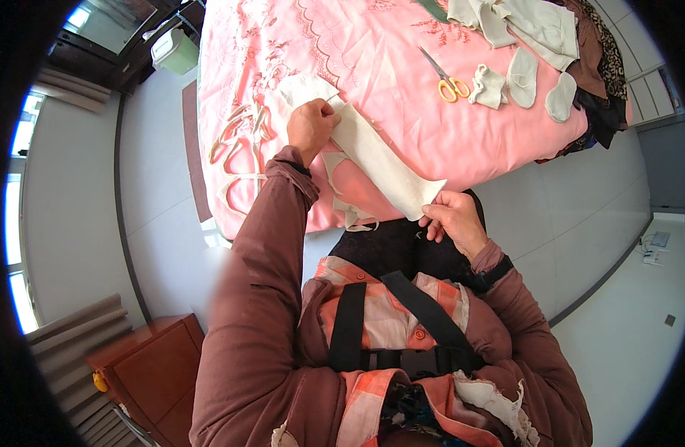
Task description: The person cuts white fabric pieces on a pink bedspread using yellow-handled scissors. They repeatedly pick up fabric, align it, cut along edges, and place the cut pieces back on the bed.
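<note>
A long piece of cream fabric [379, 159] stretches slantwise between my two hands at the near edge of a pink bedspread. My left hand [310, 127] pinches its far end, beside a wider white cloth piece [306, 89] on the bed. My right hand [454, 219] grips the near corner between thumb and fingers, over my lap. Thin fabric strips [226, 146] lie curled left of my left hand, and cut scraps [351, 212] lie below the long piece. Scissors with yellow handles [453, 88] rest partly open to the right, next to a crumpled cloth piece [489, 86].
The pink bedspread [398, 72] covers the bed. Two oval cloth pieces [522, 78] and folded cream garments [538, 28] lie at its right side, near dark clothing [605, 56]. A lidded green bin [176, 51] stands beyond the left edge. A reddish-brown cabinet [158, 369] is at lower left.
</note>
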Motion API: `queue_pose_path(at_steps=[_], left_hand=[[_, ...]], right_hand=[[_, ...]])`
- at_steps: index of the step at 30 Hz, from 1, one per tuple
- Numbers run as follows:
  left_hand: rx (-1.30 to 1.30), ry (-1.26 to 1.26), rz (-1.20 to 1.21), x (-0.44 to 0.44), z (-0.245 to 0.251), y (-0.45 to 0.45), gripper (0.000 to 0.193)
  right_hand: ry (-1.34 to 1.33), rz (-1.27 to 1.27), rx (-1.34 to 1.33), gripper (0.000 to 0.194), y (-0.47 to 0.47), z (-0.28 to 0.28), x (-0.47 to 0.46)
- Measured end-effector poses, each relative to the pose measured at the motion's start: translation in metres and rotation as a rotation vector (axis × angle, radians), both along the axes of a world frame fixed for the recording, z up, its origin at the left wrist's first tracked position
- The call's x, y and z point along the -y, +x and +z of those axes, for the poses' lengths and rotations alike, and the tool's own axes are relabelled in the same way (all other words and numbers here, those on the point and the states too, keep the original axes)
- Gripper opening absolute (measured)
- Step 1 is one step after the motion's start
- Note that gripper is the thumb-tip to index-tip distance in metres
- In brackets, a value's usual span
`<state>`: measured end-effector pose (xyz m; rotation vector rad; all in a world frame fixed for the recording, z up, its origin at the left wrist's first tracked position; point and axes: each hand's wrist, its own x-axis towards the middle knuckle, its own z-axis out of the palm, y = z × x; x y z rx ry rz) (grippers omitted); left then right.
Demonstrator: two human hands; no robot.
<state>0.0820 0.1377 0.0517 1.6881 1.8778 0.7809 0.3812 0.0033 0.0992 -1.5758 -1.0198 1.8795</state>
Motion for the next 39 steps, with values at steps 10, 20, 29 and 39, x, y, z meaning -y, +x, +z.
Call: queue_pose_path(at_steps=[10,20,29,39], left_hand=[[-0.008,0.175,0.065,0.002,-0.004,-0.011,0.015],[-0.444,0.271,-0.501,0.046,0.02,0.034,0.065],[-0.516,0.086,-0.514,0.055,0.004,0.035,0.071],[0.521,0.303,-0.053,0.036,-0.005,0.009,0.025]], right_hand=[[-0.006,-0.01,0.018,0.014,-0.001,-0.004,0.001],[0.003,-0.021,0.018,0.015,-0.001,-0.006,0.001],[-0.004,-0.005,0.041,0.014,0.0,-0.008,0.0],[-0.028,-0.041,0.057,0.016,0.003,-0.016,-0.002]])
